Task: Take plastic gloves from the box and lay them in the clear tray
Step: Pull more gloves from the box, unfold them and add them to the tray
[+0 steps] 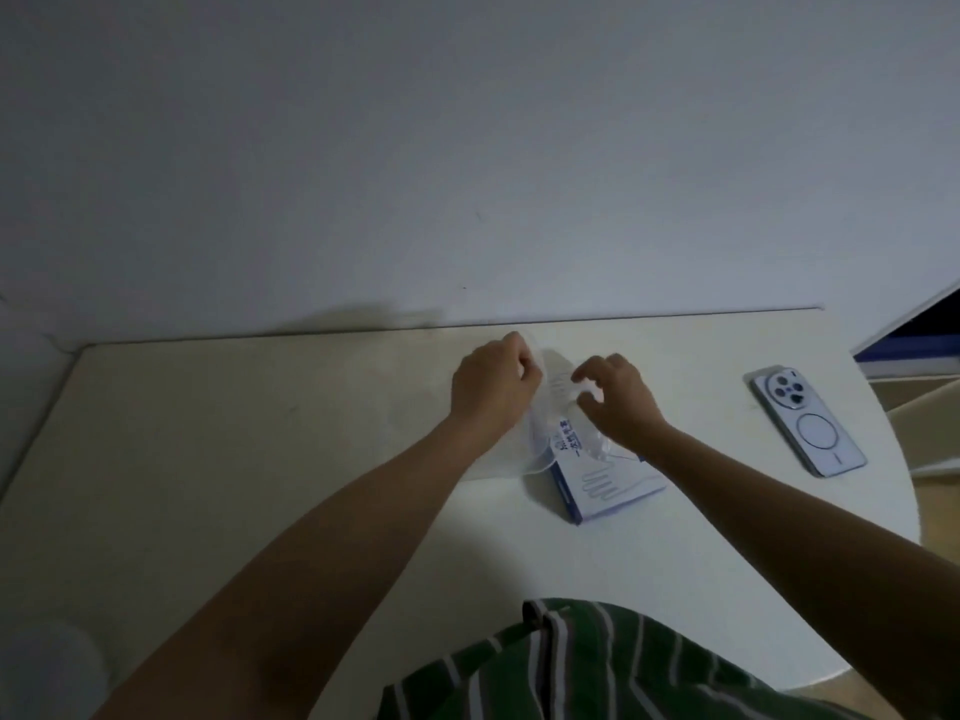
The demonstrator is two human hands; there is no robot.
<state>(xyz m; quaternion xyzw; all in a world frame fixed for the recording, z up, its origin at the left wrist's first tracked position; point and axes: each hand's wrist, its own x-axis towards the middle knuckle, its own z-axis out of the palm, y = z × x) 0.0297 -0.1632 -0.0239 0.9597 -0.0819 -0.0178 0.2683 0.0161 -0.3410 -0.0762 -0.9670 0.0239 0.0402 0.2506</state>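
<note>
A blue and white glove box (610,485) lies flat on the white table (260,459), right of centre. Above its far end, a thin clear plastic glove (558,389) is stretched between both hands, its finger outlines faintly visible. My left hand (493,387) is a fist closed on the glove's left edge. My right hand (618,397) pinches its right side with thumb and forefinger, the other fingers curled. A clear curved rim (537,466) shows at the box's left corner. I cannot tell whether it belongs to the tray or to the hanging plastic.
A pale blue phone (808,420) lies face down near the table's rounded right edge. A plain wall (467,148) rises right behind the table. My striped green shirt (597,667) is at the near edge.
</note>
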